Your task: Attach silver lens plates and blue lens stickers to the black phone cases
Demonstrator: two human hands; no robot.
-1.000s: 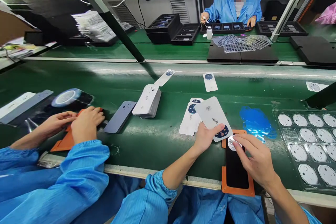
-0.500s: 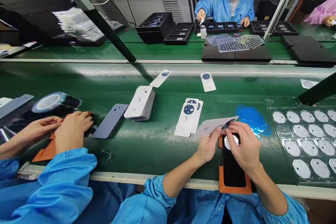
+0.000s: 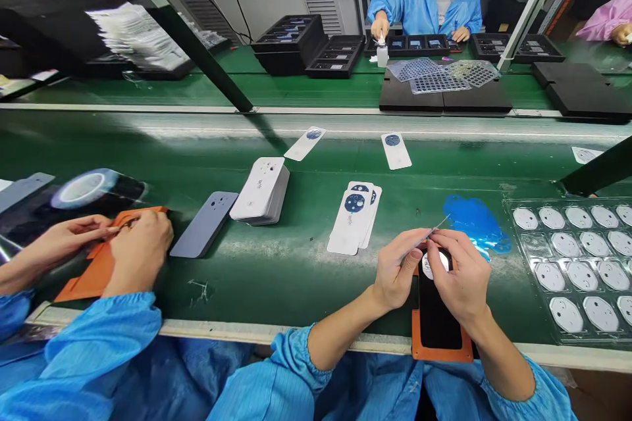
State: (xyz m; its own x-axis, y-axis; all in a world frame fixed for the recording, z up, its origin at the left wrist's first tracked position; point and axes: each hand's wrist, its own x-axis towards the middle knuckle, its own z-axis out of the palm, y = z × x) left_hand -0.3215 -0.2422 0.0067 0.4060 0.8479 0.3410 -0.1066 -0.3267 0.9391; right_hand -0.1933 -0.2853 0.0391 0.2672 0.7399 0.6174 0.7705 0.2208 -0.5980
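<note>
A black panel (image 3: 437, 312) lies in an orange jig (image 3: 441, 350) at the near edge of the green belt. Near its top end sits a white round piece (image 3: 430, 266). My right hand (image 3: 459, 276) is closed over that piece, fingertips pressing on it. My left hand (image 3: 395, 264) pinches a thin white card (image 3: 428, 234), seen almost edge-on just above the jig and tilted up to the right. The two hands touch over the top of the panel.
Left of my hands lie a fan of white cards (image 3: 356, 216), a stack of white panels (image 3: 261, 192) and a grey panel (image 3: 205, 224). Blue film (image 3: 473, 220) and a clear tray of white pieces (image 3: 575, 256) are right. A co-worker's hands (image 3: 133, 250) hold another orange jig.
The white card in my left hand has swung from lying flat and face-up to nearly edge-on. My right hand stays on the round piece. The co-worker's hands shifted on their jig.
</note>
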